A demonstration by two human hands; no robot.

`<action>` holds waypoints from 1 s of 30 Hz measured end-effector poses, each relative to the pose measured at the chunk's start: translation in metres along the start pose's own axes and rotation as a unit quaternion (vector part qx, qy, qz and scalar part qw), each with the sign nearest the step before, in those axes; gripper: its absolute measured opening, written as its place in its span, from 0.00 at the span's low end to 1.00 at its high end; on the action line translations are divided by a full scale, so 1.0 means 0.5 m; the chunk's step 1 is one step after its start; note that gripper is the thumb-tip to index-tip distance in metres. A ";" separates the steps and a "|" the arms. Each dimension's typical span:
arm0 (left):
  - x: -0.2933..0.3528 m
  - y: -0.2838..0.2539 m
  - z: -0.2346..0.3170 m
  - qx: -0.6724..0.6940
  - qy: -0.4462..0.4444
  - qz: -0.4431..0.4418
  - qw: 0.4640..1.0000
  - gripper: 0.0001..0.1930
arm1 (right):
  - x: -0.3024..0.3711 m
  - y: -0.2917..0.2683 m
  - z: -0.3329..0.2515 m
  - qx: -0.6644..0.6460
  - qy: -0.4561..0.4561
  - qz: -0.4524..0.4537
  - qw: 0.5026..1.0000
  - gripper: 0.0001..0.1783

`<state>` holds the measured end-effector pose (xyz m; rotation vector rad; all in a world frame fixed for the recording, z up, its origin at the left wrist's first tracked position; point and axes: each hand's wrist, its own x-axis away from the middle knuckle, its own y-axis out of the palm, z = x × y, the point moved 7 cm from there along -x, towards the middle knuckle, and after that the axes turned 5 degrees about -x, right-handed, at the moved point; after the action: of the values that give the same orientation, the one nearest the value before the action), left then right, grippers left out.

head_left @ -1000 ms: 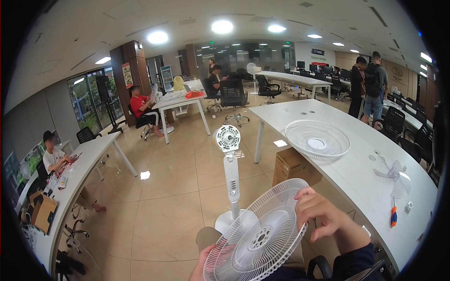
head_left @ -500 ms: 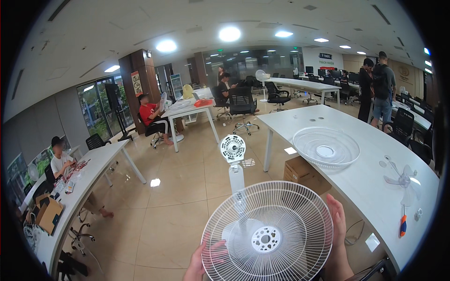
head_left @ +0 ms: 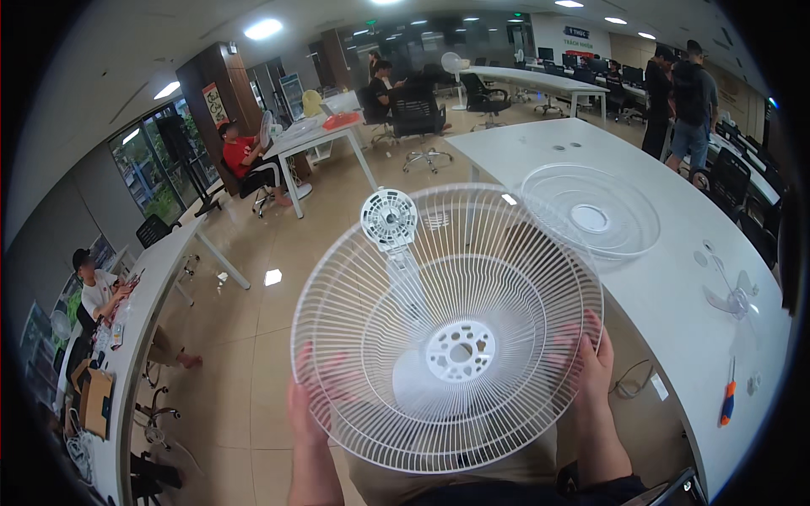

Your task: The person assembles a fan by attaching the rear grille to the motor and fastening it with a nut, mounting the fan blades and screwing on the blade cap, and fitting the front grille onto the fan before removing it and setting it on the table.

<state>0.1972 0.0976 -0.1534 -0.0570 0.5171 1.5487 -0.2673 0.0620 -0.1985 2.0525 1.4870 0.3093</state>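
Note:
I hold a round white wire fan grille (head_left: 447,329) upright in front of me with both hands. My left hand (head_left: 305,413) grips its lower left rim and my right hand (head_left: 592,371) grips its right rim. Behind the grille, the white fan stand with its motor head (head_left: 389,218) rises from the floor, its base seen through the wires. A second white grille (head_left: 591,211) lies flat on the white table (head_left: 675,337) to my right, near clear fan blades (head_left: 732,295).
An orange-handled screwdriver (head_left: 727,405) lies near the table's front edge. Two people (head_left: 683,93) stand at the far right; others sit at desks on the left (head_left: 97,287) and at the back (head_left: 245,156). Office chairs (head_left: 418,114) stand on the tiled floor.
I have lifted the grille from low in front of me up and closer to my face, so it now covers the fan stand. Both hands stay on its rim.

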 end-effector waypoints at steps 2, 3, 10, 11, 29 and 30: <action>-0.032 -0.011 0.015 0.003 0.055 0.005 0.998 0.46 | -0.057 0.057 0.016 -0.043 -0.018 -0.009 0.999 0.24; -0.049 -0.010 0.037 0.008 0.114 0.005 0.993 0.46 | -0.085 0.087 0.017 -0.085 -0.043 -0.018 0.995 0.24; -0.155 0.025 0.099 0.038 0.252 0.043 0.966 0.33 | -0.244 0.247 0.048 -0.096 -0.045 -0.049 0.993 0.25; -0.169 0.020 0.104 0.029 0.255 0.058 0.965 0.32 | -0.255 0.263 0.051 -0.098 -0.047 -0.057 0.992 0.25; -0.272 -0.038 0.063 -0.043 0.246 0.199 0.948 0.31 | -0.376 0.325 0.186 -0.073 -0.009 -0.091 0.993 0.24; -0.274 -0.042 0.058 -0.055 0.245 0.206 0.946 0.31 | -0.380 0.325 0.191 -0.072 -0.007 -0.092 0.993 0.24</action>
<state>0.2340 -0.0211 -0.0853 -0.4548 0.8742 1.9831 -0.1577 -0.1780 -0.1544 1.7878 1.5836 0.3174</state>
